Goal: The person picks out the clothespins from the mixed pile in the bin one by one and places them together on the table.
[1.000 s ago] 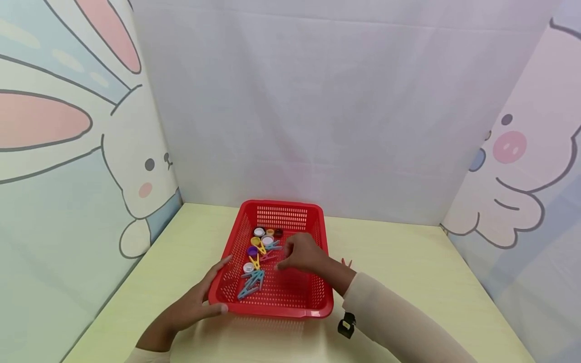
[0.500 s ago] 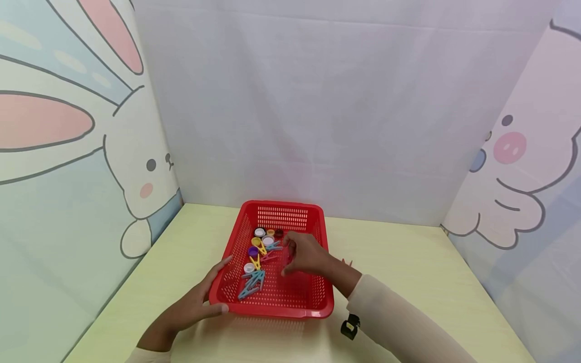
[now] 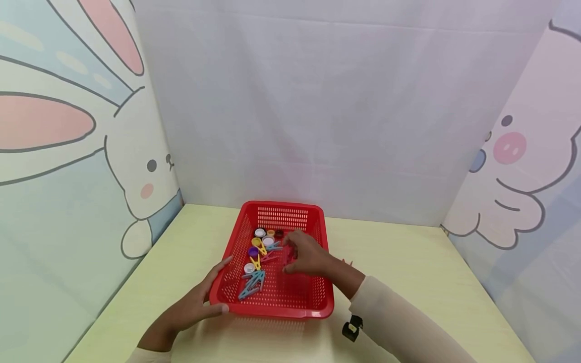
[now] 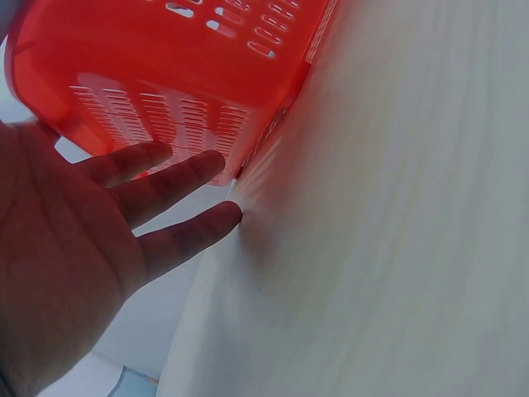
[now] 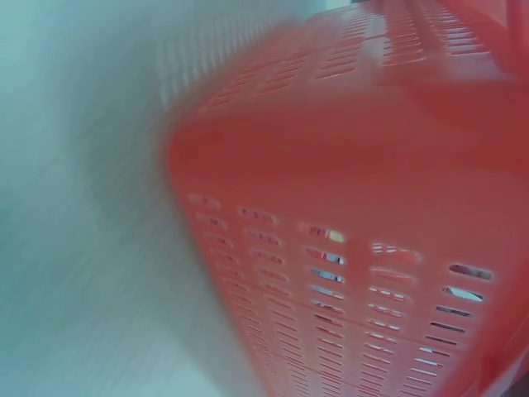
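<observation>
A red plastic basket [image 3: 272, 313] stands on the table. At its near left corner is my left hand [image 3: 188, 305], thumb along the front rim and index finger along the left side; its other fingers [image 4: 182, 240] extend straight in the left wrist view. My right hand [image 3: 308, 254] is inside the basket on the right, thumb and fingers curved and apart. A reddish patch shows between them; whether it is a held clothespin cannot be made out. Nearby lie a red clothespin [image 3: 269, 257], yellow clothespins [image 3: 256, 262] and blue clothespins [image 3: 252, 282].
Bottle caps lie on the basket's left side, among them a purple cap [image 3: 253, 251], a yellow cap [image 3: 256, 242] and a white cap [image 3: 249, 268]. Another red clothespin [image 3: 347, 262] lies on the table [image 3: 399, 262] right of the basket. A black strap-like device [image 3: 351, 327] hangs by the right sleeve.
My right hand has shifted slightly right within the basket, and its thumb and fingers have spread a little. The left hand and the basket stay in place.
</observation>
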The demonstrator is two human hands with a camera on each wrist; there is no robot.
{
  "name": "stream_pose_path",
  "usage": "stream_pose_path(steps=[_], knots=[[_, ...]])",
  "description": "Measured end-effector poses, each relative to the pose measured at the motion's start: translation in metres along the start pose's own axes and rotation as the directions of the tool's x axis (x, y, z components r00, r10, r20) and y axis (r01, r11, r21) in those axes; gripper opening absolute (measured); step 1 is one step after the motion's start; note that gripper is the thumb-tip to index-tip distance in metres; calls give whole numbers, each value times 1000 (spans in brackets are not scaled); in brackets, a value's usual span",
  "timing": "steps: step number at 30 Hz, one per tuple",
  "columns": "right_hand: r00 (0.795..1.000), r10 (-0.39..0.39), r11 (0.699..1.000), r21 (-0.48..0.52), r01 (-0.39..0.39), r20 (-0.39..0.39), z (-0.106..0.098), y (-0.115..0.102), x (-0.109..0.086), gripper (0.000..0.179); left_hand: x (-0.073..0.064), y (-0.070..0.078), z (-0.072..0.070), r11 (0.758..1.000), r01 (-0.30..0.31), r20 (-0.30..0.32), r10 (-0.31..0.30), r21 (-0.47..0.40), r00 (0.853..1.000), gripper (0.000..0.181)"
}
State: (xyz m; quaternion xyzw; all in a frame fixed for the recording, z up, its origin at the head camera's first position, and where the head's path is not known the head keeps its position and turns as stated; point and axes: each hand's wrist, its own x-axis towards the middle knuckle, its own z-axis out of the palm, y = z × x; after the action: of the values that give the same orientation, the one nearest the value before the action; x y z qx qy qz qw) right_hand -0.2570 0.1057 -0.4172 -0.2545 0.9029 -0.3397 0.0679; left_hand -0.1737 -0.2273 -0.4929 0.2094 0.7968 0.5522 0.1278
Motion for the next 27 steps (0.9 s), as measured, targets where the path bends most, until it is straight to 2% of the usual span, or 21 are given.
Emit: stream_pose_path(steps=[9, 17, 27], knots=[[999, -28, 999, -22, 29, 19, -7, -4, -9, 67, 0, 0, 0, 1000, -2, 3, 2, 1, 1000, 116], [996, -82, 996, 45, 80, 36, -12, -5, -20, 68, 0, 0, 0, 1000, -2, 3, 2, -10, 1000, 116], [989, -145, 978, 148, 149, -36, -20, 1, -37, 71, 0, 0, -1, 1000, -3, 5, 3, -7, 1000, 117]])
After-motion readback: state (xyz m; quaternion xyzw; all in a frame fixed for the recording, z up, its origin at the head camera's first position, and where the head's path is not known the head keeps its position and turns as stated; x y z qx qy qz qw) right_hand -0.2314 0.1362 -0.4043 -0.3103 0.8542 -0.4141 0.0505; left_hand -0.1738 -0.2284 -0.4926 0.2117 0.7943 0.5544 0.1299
